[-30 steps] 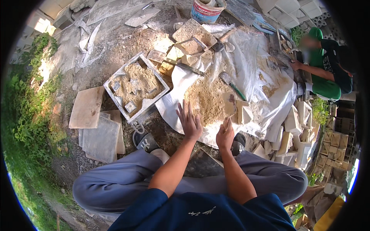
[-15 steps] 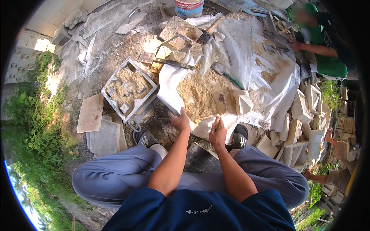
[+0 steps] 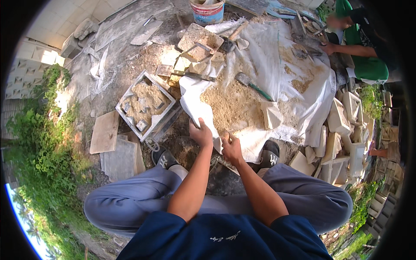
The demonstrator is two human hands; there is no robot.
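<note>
some white sheet point(image 3: 198, 105) lies inside left grip point(image 3: 201, 134)

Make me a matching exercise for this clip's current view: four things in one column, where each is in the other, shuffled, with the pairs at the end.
Things
1. Bucket
2. Square frame
3. Green-handled tool
4. Left hand

Places
A. Lying on the white sheet, beyond the right foot
B. At the sheet's near edge, in front of the person's shins
C. At the top of the picture, beyond the sheet
D. On the ground left of the sheet, with sand inside

Pairs: 1-C, 2-D, 3-A, 4-B
</note>
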